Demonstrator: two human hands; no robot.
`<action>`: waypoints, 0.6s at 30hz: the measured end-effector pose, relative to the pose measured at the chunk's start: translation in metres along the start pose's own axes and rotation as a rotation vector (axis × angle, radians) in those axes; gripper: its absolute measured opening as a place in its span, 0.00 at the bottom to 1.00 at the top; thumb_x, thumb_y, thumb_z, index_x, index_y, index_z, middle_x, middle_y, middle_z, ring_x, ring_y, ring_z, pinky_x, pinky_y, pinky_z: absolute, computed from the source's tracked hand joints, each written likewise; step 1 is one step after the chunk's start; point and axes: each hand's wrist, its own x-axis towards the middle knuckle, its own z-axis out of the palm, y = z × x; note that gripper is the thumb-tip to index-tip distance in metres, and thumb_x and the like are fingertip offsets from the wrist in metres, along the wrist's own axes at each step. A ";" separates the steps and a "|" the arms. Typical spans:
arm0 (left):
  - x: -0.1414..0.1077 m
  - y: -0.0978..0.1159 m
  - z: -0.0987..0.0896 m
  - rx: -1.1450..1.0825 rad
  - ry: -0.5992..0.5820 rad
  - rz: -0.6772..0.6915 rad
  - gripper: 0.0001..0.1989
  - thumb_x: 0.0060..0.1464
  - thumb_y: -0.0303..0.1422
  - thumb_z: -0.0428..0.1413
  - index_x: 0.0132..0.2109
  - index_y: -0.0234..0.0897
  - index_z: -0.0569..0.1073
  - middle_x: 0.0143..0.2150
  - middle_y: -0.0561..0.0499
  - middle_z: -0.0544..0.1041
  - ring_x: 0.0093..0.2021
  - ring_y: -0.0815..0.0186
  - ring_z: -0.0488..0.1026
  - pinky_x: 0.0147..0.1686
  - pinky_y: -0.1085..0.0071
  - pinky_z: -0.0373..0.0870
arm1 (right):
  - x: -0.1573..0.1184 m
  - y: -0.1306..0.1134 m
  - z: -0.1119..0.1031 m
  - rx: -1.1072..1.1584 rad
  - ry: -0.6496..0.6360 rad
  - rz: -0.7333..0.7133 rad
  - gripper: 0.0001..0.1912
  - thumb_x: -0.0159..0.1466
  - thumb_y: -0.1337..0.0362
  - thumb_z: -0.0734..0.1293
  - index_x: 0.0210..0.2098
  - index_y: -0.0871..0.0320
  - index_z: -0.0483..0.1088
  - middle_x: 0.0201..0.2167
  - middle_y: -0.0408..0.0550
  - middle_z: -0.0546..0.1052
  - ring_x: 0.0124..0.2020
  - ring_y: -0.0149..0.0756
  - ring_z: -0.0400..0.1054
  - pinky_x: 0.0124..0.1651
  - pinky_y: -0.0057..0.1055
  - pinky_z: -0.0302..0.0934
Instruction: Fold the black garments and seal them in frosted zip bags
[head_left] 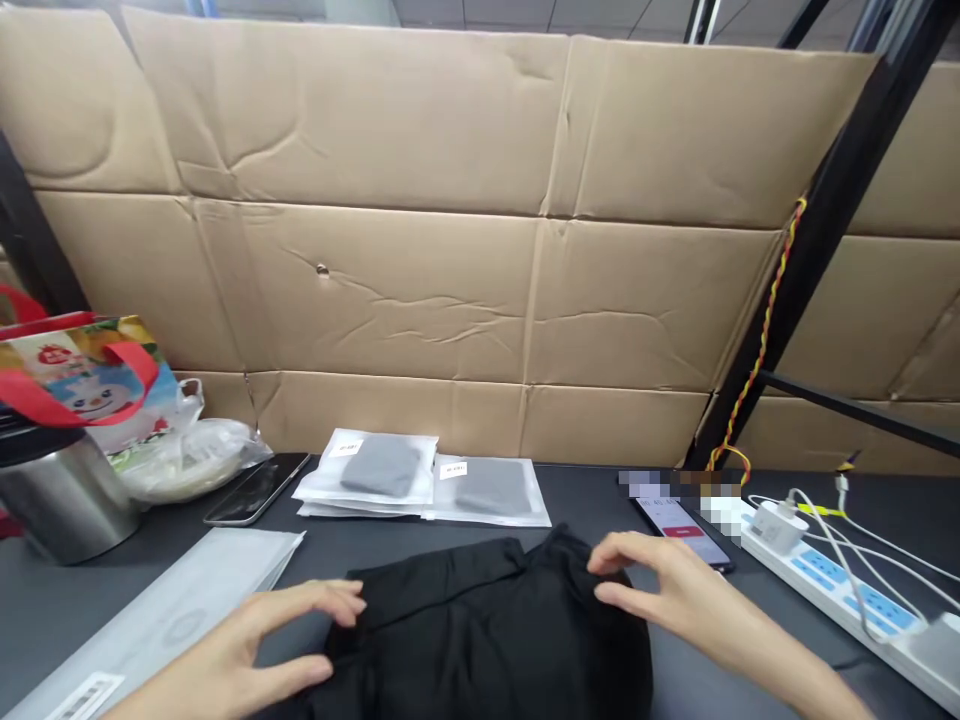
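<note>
A dark black piece of cloth, perhaps a folded garment (487,630), lies bunched on the table right in front of me, running out of view at the bottom. At its left edge is my left hand (277,640), thumb and fingers apart, the fingertips close to or touching the cloth. My right hand (652,580) reaches in from the right to the cloth's upper right corner. Its thumb and fingers are also apart, resting on or just by the fabric; firm contact is hard to judge.
Behind the cloth lie packets in frosted bags (367,470), (491,490). A flat frosted bag (180,620) is at left, near a steel cup (67,500), a gift bag (97,380) and a phone (259,490). A lit phone (682,530) and power strip (832,580) are right; cardboard (420,290) stands behind.
</note>
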 end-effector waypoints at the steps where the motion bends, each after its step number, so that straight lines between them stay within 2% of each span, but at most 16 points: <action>1: 0.006 0.004 -0.001 -0.028 -0.042 0.010 0.15 0.55 0.47 0.56 0.49 0.54 0.75 0.58 0.57 0.72 0.60 0.55 0.65 0.59 0.61 0.62 | 0.010 -0.004 0.009 -0.015 0.043 -0.052 0.08 0.60 0.60 0.66 0.39 0.50 0.73 0.40 0.43 0.77 0.44 0.41 0.70 0.48 0.34 0.62; 5: 0.024 0.012 0.000 -0.106 -0.028 0.006 0.14 0.62 0.45 0.48 0.44 0.50 0.77 0.54 0.56 0.75 0.60 0.57 0.65 0.59 0.63 0.61 | 0.043 -0.015 0.043 -0.061 0.022 -0.228 0.14 0.62 0.64 0.66 0.48 0.51 0.71 0.47 0.45 0.74 0.50 0.39 0.67 0.55 0.35 0.59; 7: 0.025 0.012 0.002 -0.083 -0.034 0.004 0.14 0.61 0.46 0.50 0.42 0.48 0.76 0.55 0.54 0.74 0.61 0.56 0.63 0.60 0.61 0.59 | 0.051 -0.013 0.054 -0.090 -0.005 -0.250 0.16 0.62 0.64 0.67 0.50 0.51 0.70 0.49 0.46 0.74 0.52 0.39 0.66 0.56 0.36 0.58; 9: 0.020 0.011 0.005 -0.030 -0.137 0.020 0.16 0.52 0.47 0.59 0.46 0.49 0.75 0.61 0.53 0.68 0.65 0.53 0.57 0.62 0.57 0.56 | 0.053 -0.008 0.061 -0.100 -0.021 -0.248 0.18 0.62 0.63 0.67 0.52 0.51 0.69 0.50 0.46 0.73 0.53 0.39 0.65 0.57 0.35 0.57; 11: 0.012 0.011 0.005 0.002 -0.255 0.029 0.28 0.42 0.46 0.66 0.51 0.52 0.72 0.67 0.53 0.59 0.68 0.50 0.48 0.63 0.54 0.51 | 0.052 -0.002 0.065 -0.082 -0.023 -0.237 0.19 0.62 0.62 0.67 0.53 0.51 0.68 0.52 0.45 0.72 0.54 0.38 0.65 0.58 0.34 0.56; 13: 0.006 0.011 0.004 0.009 -0.292 0.025 0.35 0.37 0.44 0.68 0.54 0.52 0.70 0.69 0.52 0.53 0.68 0.48 0.45 0.63 0.52 0.48 | 0.049 0.003 0.067 -0.058 -0.018 -0.223 0.19 0.62 0.60 0.67 0.53 0.50 0.67 0.53 0.45 0.71 0.55 0.38 0.64 0.59 0.34 0.56; 16: 0.005 0.006 0.003 0.019 -0.264 0.005 0.34 0.35 0.43 0.69 0.54 0.52 0.71 0.69 0.52 0.55 0.68 0.47 0.48 0.62 0.54 0.52 | 0.047 0.006 0.067 -0.027 -0.021 -0.205 0.21 0.62 0.58 0.68 0.54 0.49 0.67 0.54 0.45 0.71 0.55 0.38 0.64 0.59 0.34 0.55; 18: 0.012 -0.001 0.006 0.023 -0.159 -0.011 0.32 0.40 0.41 0.67 0.55 0.53 0.70 0.65 0.54 0.63 0.65 0.49 0.57 0.60 0.59 0.58 | 0.047 0.007 0.068 -0.010 -0.018 -0.214 0.19 0.62 0.58 0.67 0.53 0.49 0.68 0.52 0.44 0.72 0.54 0.37 0.65 0.58 0.33 0.56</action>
